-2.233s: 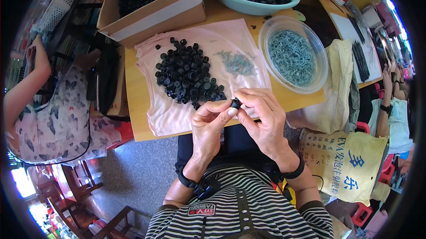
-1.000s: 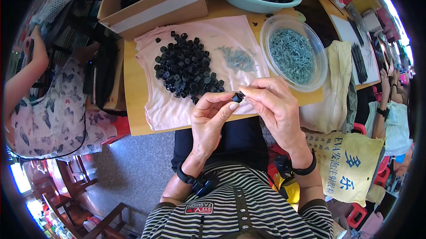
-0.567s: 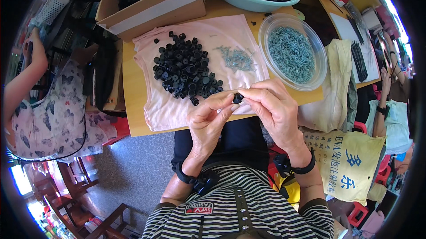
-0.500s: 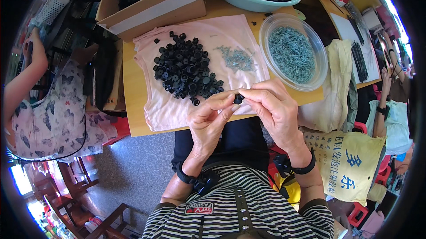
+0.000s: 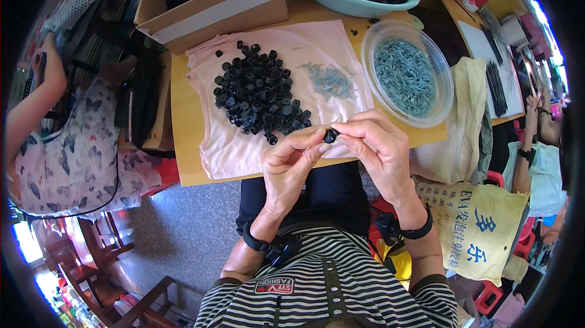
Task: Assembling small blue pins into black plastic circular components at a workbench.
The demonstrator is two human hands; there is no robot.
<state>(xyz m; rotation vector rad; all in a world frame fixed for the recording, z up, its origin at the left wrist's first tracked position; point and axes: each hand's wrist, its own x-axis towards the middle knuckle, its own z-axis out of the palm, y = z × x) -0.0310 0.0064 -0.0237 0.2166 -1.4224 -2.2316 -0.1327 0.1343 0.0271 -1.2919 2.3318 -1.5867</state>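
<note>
Between the fingertips of both hands is a small black plastic cap (image 5: 330,136), held above the near edge of the table. My left hand (image 5: 290,160) pinches it from the left, thumb and forefinger closed. My right hand (image 5: 379,148) grips its other side in the same way; whether a screw is between those fingers is hidden. Beyond my left hand a heap of black plastic caps (image 5: 256,93) lies on a pink cloth (image 5: 207,139). To its right, on the same cloth, is a small scatter of silvery screws (image 5: 329,80).
A clear round tub (image 5: 448,93) full of screws stands right of the cloth. At the back are a cardboard box (image 5: 213,14) and a pale green basin (image 5: 347,5), both filled with black parts. People sit at left and far right; a yellow sack (image 5: 487,224) lies at right.
Both hands stay together around the black cap, with only slight shifts of the fingers. The whole view has drifted a little.
</note>
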